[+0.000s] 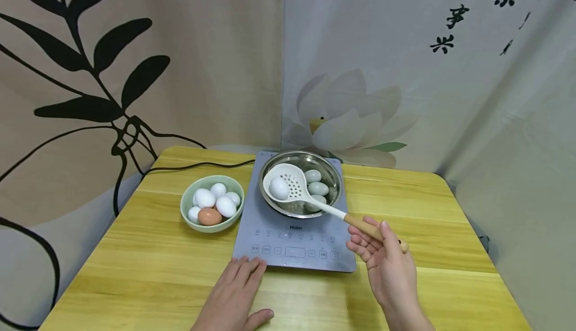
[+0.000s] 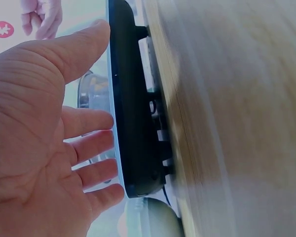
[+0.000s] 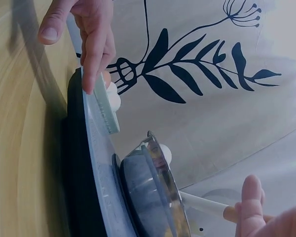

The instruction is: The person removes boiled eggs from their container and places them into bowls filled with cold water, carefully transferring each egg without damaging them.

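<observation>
My right hand (image 1: 389, 266) grips the wooden handle of a white slotted spoon (image 1: 294, 183). In its bowl sits one white egg (image 1: 279, 188), held over a steel pot (image 1: 332, 171). Inside the pot lie several pale eggs (image 1: 317, 188), apparently in water. The pot stands on a grey induction cooker (image 1: 292, 243). My left hand (image 1: 236, 291) rests with its fingers stretched out at the cooker's front left edge; in the left wrist view the fingertips touch that edge. Seen from the right wrist, the pot (image 3: 150, 192) shows side-on, the egg just above its rim.
Left of the cooker, a light green bowl (image 1: 213, 228) holds several white eggs and one brown egg (image 1: 209, 216). A black cord (image 1: 202, 164) runs from the cooker's back left across the wooden table (image 1: 418, 211). Patterned curtains (image 1: 216, 61) hang behind.
</observation>
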`<state>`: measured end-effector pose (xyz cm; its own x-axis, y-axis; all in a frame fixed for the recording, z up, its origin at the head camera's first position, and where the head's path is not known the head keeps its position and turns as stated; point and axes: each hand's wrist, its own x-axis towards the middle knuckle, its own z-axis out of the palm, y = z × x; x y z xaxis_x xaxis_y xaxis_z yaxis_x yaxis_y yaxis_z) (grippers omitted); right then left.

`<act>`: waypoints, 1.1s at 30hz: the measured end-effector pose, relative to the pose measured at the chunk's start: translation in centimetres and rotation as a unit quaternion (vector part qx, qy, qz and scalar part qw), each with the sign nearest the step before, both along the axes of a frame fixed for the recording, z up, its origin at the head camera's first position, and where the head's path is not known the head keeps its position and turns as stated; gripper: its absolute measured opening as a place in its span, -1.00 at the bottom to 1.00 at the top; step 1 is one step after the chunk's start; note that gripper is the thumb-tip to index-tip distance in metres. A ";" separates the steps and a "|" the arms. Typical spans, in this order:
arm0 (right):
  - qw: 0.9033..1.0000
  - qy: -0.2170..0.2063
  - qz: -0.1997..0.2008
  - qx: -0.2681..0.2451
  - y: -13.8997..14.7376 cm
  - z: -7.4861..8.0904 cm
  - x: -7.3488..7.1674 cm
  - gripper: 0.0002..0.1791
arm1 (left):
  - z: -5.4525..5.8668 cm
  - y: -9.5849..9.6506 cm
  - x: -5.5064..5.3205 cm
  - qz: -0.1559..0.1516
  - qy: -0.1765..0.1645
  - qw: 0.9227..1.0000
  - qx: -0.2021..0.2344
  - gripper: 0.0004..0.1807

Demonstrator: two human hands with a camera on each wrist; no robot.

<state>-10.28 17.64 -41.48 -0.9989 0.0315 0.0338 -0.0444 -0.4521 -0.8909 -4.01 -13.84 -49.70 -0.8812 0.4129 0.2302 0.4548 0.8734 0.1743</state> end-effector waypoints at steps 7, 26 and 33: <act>1.000 0.008 0.010 -0.010 -0.8 0.7 0.1 -0.49 | 0.1 0.0 0.0 0.001 -0.007 1.000 0.001 -0.01; 0.998 0.016 0.028 0.058 -9.4 1.2 -1.1 -0.45 | -0.1 0.0 0.0 0.005 0.008 1.000 0.006 -0.01; 0.990 0.074 0.026 0.120 -11.4 0.2 -0.7 -0.54 | 0.0 -0.1 0.0 0.006 -0.002 1.000 0.006 -0.02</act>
<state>-10.98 6.19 -41.26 -0.9826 -0.0454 0.1801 -0.1648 -0.2340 -0.9582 -4.01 -13.92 -49.70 -0.8874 0.3989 0.2309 0.4429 0.8767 0.1875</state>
